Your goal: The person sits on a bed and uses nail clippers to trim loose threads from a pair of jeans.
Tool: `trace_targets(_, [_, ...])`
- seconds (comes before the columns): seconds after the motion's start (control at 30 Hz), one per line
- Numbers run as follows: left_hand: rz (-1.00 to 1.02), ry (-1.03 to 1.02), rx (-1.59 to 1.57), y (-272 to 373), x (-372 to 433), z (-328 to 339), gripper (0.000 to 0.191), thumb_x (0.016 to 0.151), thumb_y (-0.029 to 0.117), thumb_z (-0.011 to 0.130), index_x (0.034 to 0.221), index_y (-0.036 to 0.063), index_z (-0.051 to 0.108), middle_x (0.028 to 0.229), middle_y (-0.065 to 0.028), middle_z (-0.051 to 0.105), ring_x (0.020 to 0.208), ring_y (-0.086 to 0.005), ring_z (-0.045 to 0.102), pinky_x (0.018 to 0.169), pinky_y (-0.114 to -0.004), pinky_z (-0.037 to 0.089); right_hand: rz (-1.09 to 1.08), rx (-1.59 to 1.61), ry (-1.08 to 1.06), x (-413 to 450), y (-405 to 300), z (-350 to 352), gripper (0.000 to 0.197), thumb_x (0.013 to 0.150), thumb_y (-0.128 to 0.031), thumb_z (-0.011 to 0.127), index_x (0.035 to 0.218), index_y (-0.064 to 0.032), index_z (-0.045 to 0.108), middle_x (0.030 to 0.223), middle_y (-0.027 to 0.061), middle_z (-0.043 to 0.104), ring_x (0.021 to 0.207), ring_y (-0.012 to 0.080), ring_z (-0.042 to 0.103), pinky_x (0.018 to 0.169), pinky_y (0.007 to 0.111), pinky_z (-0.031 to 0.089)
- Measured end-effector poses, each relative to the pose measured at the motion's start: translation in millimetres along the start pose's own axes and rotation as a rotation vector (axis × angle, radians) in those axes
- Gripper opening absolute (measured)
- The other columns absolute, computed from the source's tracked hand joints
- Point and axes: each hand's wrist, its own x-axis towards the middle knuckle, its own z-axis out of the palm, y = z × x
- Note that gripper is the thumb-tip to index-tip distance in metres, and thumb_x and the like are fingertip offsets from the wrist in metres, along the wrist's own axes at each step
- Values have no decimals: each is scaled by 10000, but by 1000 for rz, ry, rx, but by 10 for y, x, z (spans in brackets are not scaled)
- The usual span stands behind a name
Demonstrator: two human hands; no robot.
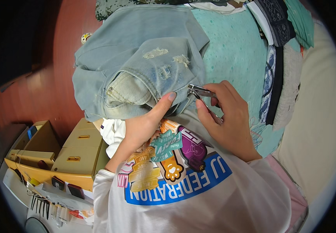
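Note:
Light-blue distressed denim jeans (pixel 153 26) lie bunched before me, with several frayed patches on the cloth. My left hand (pixel 149 119) grips their waistband, thumb on top and the fingers hidden beneath the fabric. Between the thumb and fingers of my right hand (pixel 227 113) is a metal nail clipper (pixel 202 91), its lever swung away from the body. The clipper's jaws touch or nearly touch the edge of the denim, just right of my left thumb. A metal button or rivet (pixel 110 89) shows on the waistband's pale inner side.
Under the jeans spreads a teal patterned bedsheet (pixel 232 46). Folded clothes (pixel 287 81) line its right side, and camouflage cloth (pixel 109 10) lies at the top. A yellowish drawer cabinet (pixel 77 157) stands at the lower left, beside the reddish floor (pixel 66 58).

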Motion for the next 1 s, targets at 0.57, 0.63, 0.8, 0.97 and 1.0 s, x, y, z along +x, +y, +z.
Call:
trace_targets(0.57, [63, 40, -7, -60, -15, -27, 384, 804, 215, 760, 1043, -59, 635, 1030, -85, 647, 903, -143, 603, 818, -264, 475, 12, -22, -23, -24, -43, -10, 244, 763, -115, 674, 957, -19, 562, 784, 100, 530, 627, 252, 569, 533, 361, 436])
trace_targets(0.63, [54, 37, -9, -65, -13, -28, 382, 805, 217, 760, 1038, -60, 639, 1029, -86, 648, 901, -143, 604, 818, -263, 475, 24, -41, -39, -23, -45, -17, 244, 764, -117, 674, 958, -18, 562, 786, 102, 532, 633, 259, 572, 536, 365, 437])
trace_targets(0.8, [95, 27, -5, -79, 3, -43, 383, 805, 222, 760, 1035, -62, 645, 1034, -90, 650, 899, -141, 606, 815, -263, 476, -2, -37, -42, -12, -32, -7, 248, 770, -128, 669, 963, -16, 562, 812, 114, 544, 675, 291, 583, 563, 383, 445])
trace_targets(0.97, [54, 15, 34, -28, 6, -72, 405, 803, 164, 752, 1105, -56, 594, 1076, -104, 631, 948, -171, 596, 857, -287, 463, -26, -22, -39, -1, -44, -13, 243, 773, -128, 668, 960, -16, 562, 816, 113, 545, 676, 291, 582, 569, 379, 449])
trace_targets(1.0, [44, 6, 44, -25, 6, -78, 461, 801, 119, 745, 1183, -47, 548, 1133, -117, 613, 1007, -199, 589, 909, -309, 451, -29, -11, -34, -2, -51, -15, 240, 773, -130, 668, 957, -17, 562, 813, 111, 544, 670, 284, 582, 564, 377, 449])
